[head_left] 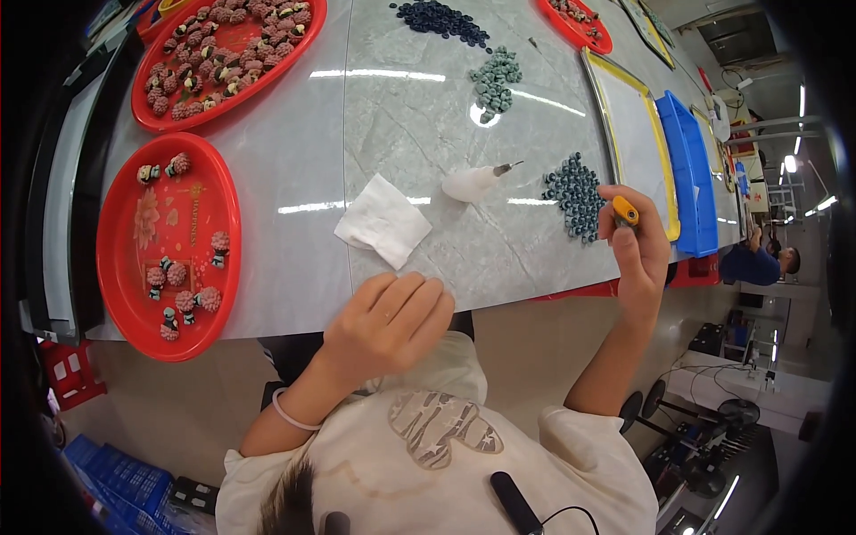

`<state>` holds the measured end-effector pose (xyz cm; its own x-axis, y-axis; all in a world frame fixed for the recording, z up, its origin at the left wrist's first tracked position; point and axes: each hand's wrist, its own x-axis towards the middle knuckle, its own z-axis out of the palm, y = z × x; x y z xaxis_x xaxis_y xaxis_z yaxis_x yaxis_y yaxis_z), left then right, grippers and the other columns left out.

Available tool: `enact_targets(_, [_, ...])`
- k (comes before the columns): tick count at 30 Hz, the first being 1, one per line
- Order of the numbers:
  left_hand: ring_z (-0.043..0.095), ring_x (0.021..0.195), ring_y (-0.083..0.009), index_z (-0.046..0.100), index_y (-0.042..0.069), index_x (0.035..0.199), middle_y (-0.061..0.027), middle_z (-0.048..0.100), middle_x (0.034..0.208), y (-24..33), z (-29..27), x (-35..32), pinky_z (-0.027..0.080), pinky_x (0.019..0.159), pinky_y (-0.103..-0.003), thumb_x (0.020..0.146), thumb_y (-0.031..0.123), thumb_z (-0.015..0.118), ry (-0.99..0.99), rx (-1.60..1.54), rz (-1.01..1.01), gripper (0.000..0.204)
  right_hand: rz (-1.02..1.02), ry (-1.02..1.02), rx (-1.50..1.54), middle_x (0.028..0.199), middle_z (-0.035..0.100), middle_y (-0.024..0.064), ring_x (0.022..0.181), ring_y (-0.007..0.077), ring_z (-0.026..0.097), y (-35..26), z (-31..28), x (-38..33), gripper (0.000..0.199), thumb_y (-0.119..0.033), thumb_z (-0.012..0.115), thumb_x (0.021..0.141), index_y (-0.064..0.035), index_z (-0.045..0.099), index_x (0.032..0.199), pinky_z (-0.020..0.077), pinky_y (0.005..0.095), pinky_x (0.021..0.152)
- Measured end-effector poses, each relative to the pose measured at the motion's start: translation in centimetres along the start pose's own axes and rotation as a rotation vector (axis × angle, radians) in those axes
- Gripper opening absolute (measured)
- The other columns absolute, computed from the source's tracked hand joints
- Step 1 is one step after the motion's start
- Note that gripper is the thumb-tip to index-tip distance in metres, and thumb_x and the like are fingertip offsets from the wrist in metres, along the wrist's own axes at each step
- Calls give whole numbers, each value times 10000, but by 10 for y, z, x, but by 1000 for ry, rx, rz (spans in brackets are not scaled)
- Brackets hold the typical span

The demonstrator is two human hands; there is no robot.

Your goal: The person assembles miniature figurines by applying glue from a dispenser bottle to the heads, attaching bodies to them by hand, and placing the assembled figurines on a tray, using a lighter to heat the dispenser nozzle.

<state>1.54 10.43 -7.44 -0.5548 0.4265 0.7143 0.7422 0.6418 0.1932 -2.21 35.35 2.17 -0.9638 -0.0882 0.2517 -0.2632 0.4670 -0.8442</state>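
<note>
My right hand (644, 254) is closed around a small tool with a yellow-orange end (625, 210); its exact kind does not show. It is held just right of a pile of small dark teal pieces (573, 198). At the table's front edge, my left hand (392, 321) is curled with its back turned up, and whatever its fingertips hold is hidden. Just beyond that hand lies a folded white tissue (383, 220). A white squeeze bottle with a thin metal nozzle (473, 184) lies on its side between the tissue and the pile.
On the left, a red oval tray (214, 267) holds several small pink-and-green figurines. Another red tray (308, 40) behind it is full of pink ones. Dark blue pieces (437, 22) and pale green pieces (495, 82) lie farther back. To the right stand a yellow-rimmed tray (637, 125) and a blue bin (691, 178).
</note>
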Motion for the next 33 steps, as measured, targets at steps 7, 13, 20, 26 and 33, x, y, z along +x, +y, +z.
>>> enact_targets(7, [562, 758, -147, 606, 82, 735, -11, 585, 790, 0, 1, -1, 449, 630, -260, 643, 45, 643, 19, 14, -2, 106, -92, -100, -89, 775, 528, 15, 628, 58, 451, -9, 23, 23, 411, -364, 613, 812, 15, 565, 965, 349, 179, 555])
enact_targets(13, [558, 775, -144, 610, 84, 726, -8, 587, 793, 0, 1, -2, 452, 642, -259, 638, 53, 642, 14, 31, -11, 99, -179, -33, -110, 688, 551, 25, 547, 45, 426, -18, 43, 45, 419, -396, 573, 832, 21, 597, 857, 298, 180, 471])
enact_targets(20, [559, 790, -146, 612, 83, 739, -9, 591, 805, 0, 0, -3, 454, 663, -263, 648, 63, 635, 3, 30, -5, 96, 67, 35, -155, 538, 489, 18, 509, 52, 405, -25, 52, 55, 352, -246, 541, 839, 32, 577, 627, 278, 200, 467])
enact_targets(26, [562, 801, -148, 614, 85, 739, -11, 598, 815, -1, 1, -4, 455, 672, -263, 652, 71, 633, 14, 37, -5, 90, -65, 90, -437, 483, 453, 14, 459, 69, 425, -21, 62, 53, 339, -177, 521, 809, 39, 514, 548, 297, 217, 433])
enact_targets(33, [566, 795, -146, 613, 86, 727, -10, 602, 811, -1, 1, -4, 453, 672, -259, 654, 66, 629, 15, 35, -2, 78, -32, 73, -438, 487, 468, 25, 460, 72, 431, -20, 62, 53, 322, -171, 516, 799, 50, 529, 566, 316, 215, 430])
